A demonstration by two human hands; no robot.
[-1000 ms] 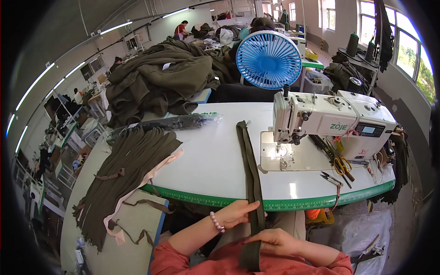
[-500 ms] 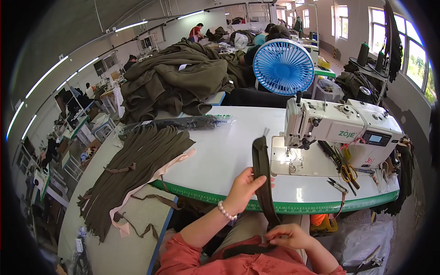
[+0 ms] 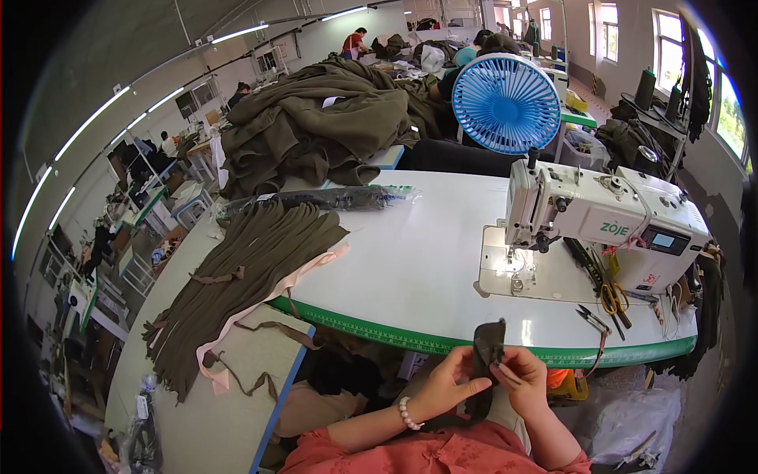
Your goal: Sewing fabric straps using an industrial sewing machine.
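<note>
Just below the table edge, two hands, left hand (image 3: 448, 385) and right hand (image 3: 523, 379), fingers clamped on one dark fabric strip (image 3: 486, 347).

The lower part of the dark fabric strip (image 3: 487, 355) is hidden behind the left hand (image 3: 446, 385) and right hand (image 3: 523, 381). The needle under the white sewing machine (image 3: 604, 225) is too small to make out. Beyond the blue fan (image 3: 506, 103), distant workers are blurred.
</note>
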